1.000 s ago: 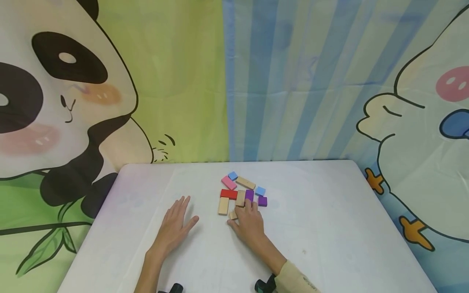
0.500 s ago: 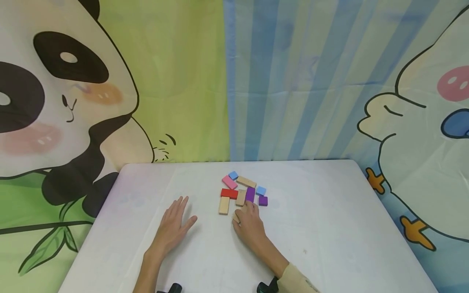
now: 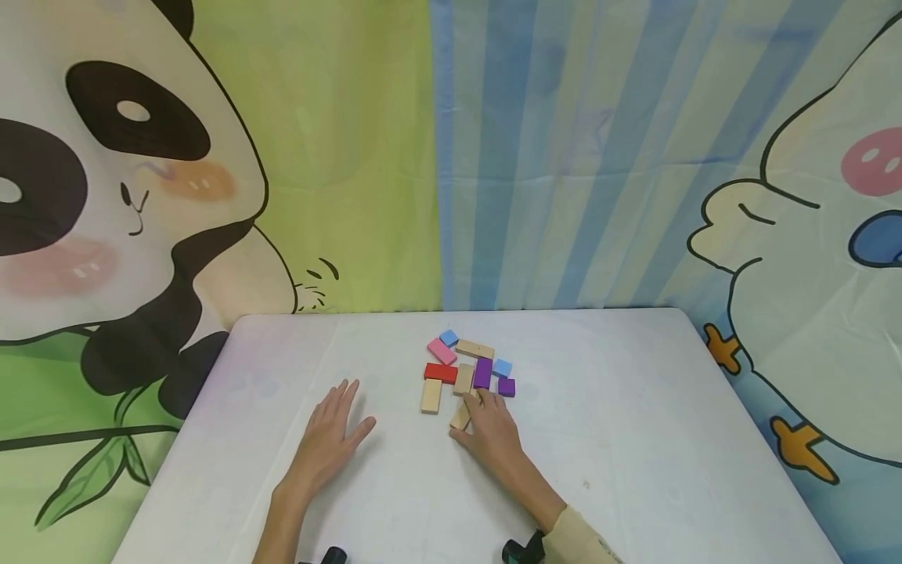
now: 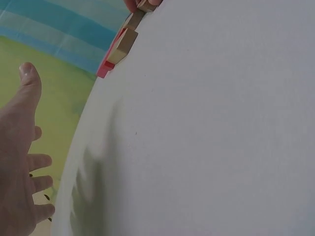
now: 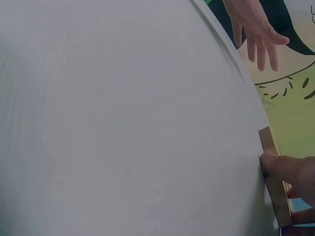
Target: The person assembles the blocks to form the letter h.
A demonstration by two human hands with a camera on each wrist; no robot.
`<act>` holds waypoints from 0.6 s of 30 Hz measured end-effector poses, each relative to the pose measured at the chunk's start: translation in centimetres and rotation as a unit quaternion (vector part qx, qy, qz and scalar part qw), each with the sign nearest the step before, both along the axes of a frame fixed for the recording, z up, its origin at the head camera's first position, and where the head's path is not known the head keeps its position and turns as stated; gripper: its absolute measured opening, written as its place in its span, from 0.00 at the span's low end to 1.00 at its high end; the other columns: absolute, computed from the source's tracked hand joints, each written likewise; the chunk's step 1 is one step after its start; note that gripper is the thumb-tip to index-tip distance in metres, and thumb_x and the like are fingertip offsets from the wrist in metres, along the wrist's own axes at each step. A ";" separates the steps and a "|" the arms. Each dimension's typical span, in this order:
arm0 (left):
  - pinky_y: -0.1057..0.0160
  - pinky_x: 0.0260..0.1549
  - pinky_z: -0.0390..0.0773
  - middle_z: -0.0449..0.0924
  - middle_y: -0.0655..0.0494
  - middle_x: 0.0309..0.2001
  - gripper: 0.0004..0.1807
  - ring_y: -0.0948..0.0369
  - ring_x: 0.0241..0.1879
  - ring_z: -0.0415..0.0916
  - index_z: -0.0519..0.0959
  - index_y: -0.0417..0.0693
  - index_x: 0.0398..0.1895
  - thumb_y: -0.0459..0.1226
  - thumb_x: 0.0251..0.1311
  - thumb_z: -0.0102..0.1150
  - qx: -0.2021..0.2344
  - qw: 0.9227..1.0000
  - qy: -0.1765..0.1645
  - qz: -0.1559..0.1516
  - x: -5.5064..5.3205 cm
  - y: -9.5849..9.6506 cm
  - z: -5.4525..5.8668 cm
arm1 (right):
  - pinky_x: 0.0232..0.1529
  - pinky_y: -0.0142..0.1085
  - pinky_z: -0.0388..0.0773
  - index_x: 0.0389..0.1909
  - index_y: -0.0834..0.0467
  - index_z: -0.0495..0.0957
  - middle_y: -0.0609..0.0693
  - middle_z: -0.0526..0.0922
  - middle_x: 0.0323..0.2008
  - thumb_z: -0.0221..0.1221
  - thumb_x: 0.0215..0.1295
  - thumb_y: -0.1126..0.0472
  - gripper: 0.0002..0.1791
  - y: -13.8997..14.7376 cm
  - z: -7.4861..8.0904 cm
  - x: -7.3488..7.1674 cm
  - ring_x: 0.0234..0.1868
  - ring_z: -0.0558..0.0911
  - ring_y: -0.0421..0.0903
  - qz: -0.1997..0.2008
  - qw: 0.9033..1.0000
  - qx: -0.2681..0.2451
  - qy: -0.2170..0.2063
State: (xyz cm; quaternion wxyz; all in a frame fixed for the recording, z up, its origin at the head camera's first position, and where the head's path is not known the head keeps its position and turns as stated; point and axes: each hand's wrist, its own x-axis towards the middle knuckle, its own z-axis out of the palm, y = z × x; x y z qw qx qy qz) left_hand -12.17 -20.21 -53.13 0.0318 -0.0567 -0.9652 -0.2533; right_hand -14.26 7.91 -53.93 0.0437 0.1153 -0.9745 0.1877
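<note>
My right hand (image 3: 493, 431) pinches a plain wooden block (image 3: 460, 419) at the near side of a group of blocks. The thumb lies along one side of this block (image 5: 279, 206) in the right wrist view; the other fingers are partly hidden behind it. Just beyond the fingertips are a purple block (image 3: 482, 374) and a second plain block (image 3: 463, 379). A red block (image 3: 441, 373) lies crosswise, with another plain block (image 3: 431, 396) below its left end. My left hand (image 3: 324, 442) is held left of the group, fingers straight and thumb spread, holding nothing.
Behind these lie a pink block (image 3: 441, 351), a blue block (image 3: 449, 338) and a long plain block (image 3: 475, 348). To the right are a small blue block (image 3: 502, 368) and a small purple block (image 3: 506, 387). All rest on a white table (image 3: 634, 439) before a cartoon curtain (image 3: 352, 157).
My right hand has shifted slightly right, bringing the near end of its plain block along, so the block now slants. The purple block has turned a little straighter. My left hand has drifted slightly left.
</note>
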 end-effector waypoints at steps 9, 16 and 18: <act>0.42 0.67 0.46 0.48 0.48 0.72 0.42 0.45 0.71 0.43 0.47 0.58 0.72 0.61 0.59 0.45 0.008 1.000 -0.016 -0.001 0.3 -0.9 -0.1 | 0.53 0.42 0.77 0.61 0.58 0.68 0.57 0.71 0.56 0.67 0.46 0.41 0.43 0.7 -0.2 -0.1 0.55 0.71 0.51 0.011 1.000 -0.009 -0.019; 0.42 0.67 0.46 0.48 0.50 0.73 0.45 0.46 0.72 0.42 0.47 0.61 0.72 0.64 0.54 0.49 0.003 1.000 -0.030 0.001 0.6 -1.8 -0.2 | 0.50 0.38 0.78 0.57 0.65 0.70 0.56 0.73 0.51 0.68 0.45 0.42 0.43 0.9 0.9 -0.1 0.50 0.72 0.47 0.025 0.998 -0.046 -0.024; 0.41 0.66 0.47 0.48 0.51 0.72 0.47 0.46 0.72 0.43 0.48 0.61 0.72 0.64 0.51 0.52 0.003 1.000 -0.031 0.001 0.7 -2.1 -0.2 | 0.49 0.37 0.78 0.57 0.65 0.71 0.56 0.73 0.51 0.67 0.45 0.43 0.41 0.7 1.1 -0.1 0.49 0.72 0.46 0.036 0.998 -0.056 -0.021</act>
